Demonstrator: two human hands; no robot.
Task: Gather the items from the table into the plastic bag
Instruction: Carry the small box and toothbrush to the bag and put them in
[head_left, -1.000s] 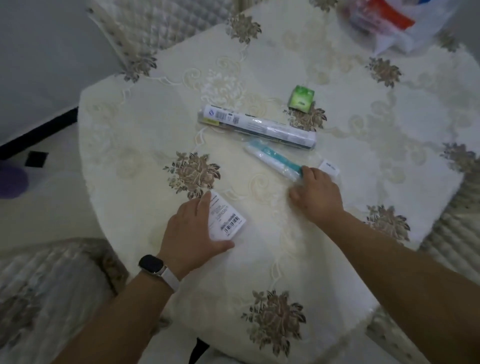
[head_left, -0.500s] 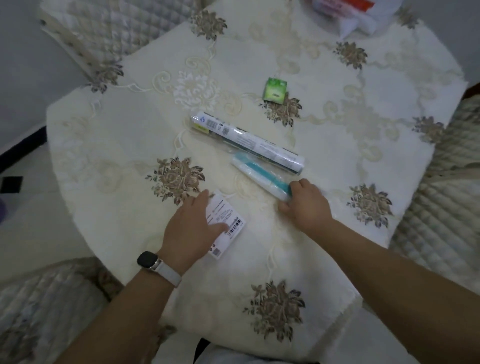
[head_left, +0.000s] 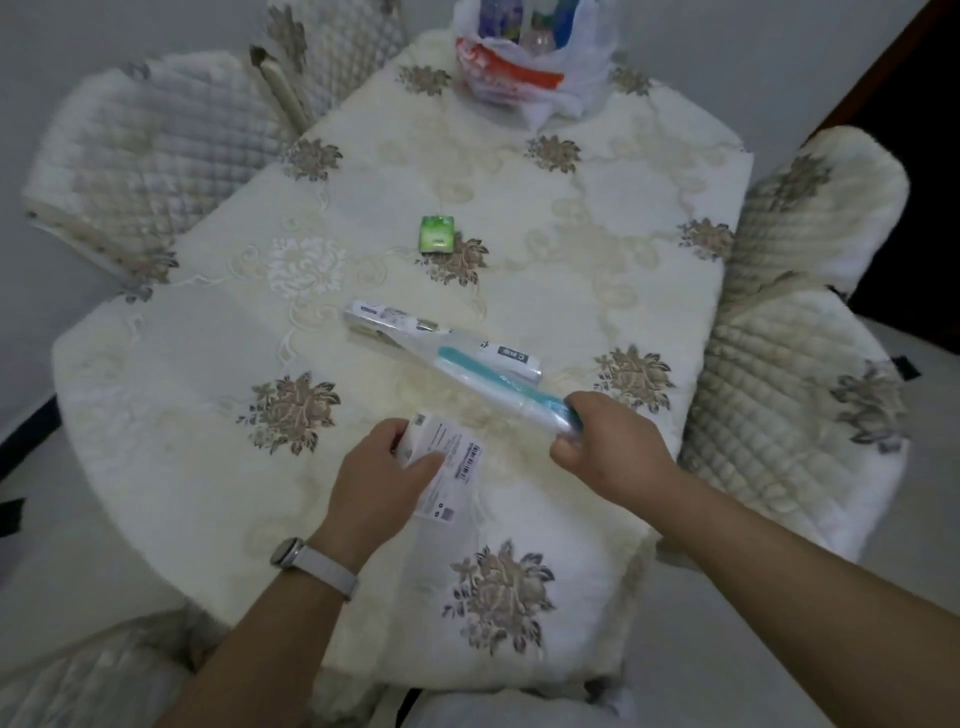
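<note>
Head view shows both hands busy at the near edge of the table (head_left: 171, 426), so the step in hand looks like lifting two items at once. The right grip (head_left: 613, 447) is curled round the near end of a teal-and-white pack (head_left: 498, 382), fingers wrapped under and thumb across. The pack slants away to the left of that grip, and its far end crosses the long white box (head_left: 395, 321); whether the two touch I cannot tell. The left grip (head_left: 384, 478), just beside the right one, pinches a white labelled packet (head_left: 452, 465) between the thumb on top and fingers curled over its left edge. The packet's barcode end juts out to the right of the grip. A small green packet (head_left: 437, 234) lies well beyond both grips. The plastic bag (head_left: 530, 57), already holding some goods, stands at the far end of the table, farther ahead again. To do this well, I would raise the pack clear before swinging it, so that its far tip does not drag the box sideways. I would also firm up the left pinch, since a flat, slick packet held by one edge may slip or fold. Both could then travel forward together to the bag's mouth, which seems slack and may need one grip freed to hold it wide.
</note>
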